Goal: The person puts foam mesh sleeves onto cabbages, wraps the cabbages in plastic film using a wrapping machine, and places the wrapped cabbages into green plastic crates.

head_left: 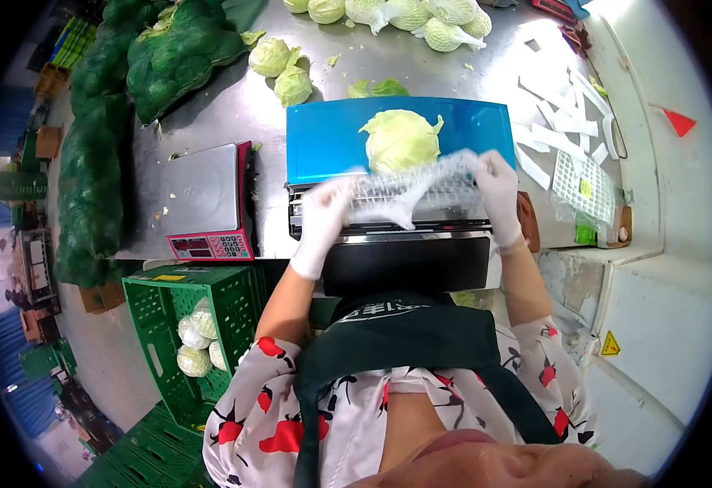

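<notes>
Between my raised hands stretches a thin, whitish see-through piece of plastic wrap [411,193]; whether it is film or fine netting I cannot tell. My left hand [326,218], in a white glove, pinches its left end. The white-gloved right hand [496,189] grips the other end with curled fingers. Just beyond the wrap, a pale green cabbage [403,140] sits on the blue plate [319,140] of a bench-top machine. The wrap overlaps the cabbage's near edge in view; contact cannot be made out. Below the hands is the machine's dark front panel [409,265].
A red scale [201,191] stands left on the metal table [336,73]. Green net sacks [181,61] lie behind it, loose cabbages [281,69] beside them. Wrapped cabbages [445,31] are at the back, white strips [563,122] at right. A green crate [149,325] holds several wrapped cabbages.
</notes>
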Available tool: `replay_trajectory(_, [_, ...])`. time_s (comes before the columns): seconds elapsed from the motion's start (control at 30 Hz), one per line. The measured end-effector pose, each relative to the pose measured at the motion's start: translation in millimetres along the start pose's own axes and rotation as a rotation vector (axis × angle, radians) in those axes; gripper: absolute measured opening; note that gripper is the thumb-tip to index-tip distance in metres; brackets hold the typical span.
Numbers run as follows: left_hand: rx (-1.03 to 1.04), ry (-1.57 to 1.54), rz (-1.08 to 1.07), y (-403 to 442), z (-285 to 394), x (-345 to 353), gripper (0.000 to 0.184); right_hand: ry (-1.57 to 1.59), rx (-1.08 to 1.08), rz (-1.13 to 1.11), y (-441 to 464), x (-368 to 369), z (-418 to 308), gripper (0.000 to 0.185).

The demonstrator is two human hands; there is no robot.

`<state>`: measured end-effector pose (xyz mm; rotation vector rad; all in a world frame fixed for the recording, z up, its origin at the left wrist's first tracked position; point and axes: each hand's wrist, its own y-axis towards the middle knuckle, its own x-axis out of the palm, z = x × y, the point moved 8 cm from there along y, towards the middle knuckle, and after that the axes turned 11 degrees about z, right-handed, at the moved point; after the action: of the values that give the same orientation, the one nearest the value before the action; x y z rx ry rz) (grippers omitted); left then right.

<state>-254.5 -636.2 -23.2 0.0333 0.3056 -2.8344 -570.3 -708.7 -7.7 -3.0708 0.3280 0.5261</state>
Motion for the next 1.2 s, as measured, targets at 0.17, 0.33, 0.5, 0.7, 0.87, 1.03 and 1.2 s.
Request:
replay_trajectory(0.17, [-0.151,0.028,0.233,109.4,-43.0,17.2,0.046,-0.158,-0.225,-0.001,83.5,79.8,41.7,0.039])
replay_trajectory(0.33, [-0.285,-0.132,0.039,136.6,-88.0,49.0,0.051,0.048,0.151,-0.136,78.1,110.7,63.9,0.047])
replay_trajectory(0.5, [-0.553,-0.735,-0.184,63.4,7.3,81.2,0.037,0.334,0.138,-0.257,53.8,107.9,-48.6,0.037])
replay_trajectory(0.7, [-0.571,-1.082,-0.285,60.6,-20.2,85.8,0.045,0.693,0.482,-0.772,70.3,128.5,9.4,0.033])
replay_trajectory(0.87, [-0.571,-0.79,-0.097,108.4,-25.0,57.0,0.049,0.523,0.244,-0.282,57.5,77.8,-7.4,0.052])
replay_trajectory(1.03, [-0.48,-0.902,-0.39,130.7,-2.1,91.9,0.052,0.327,-0.011,-0.129,-9.2,85.9,-10.6,0.085])
replay_trajectory(1.2, [0.221,-0.166,0.237,111.2,25.8,5.6,0.051,0.407,0.108,-0.074,-2.7,83.1,8.9,0.075])
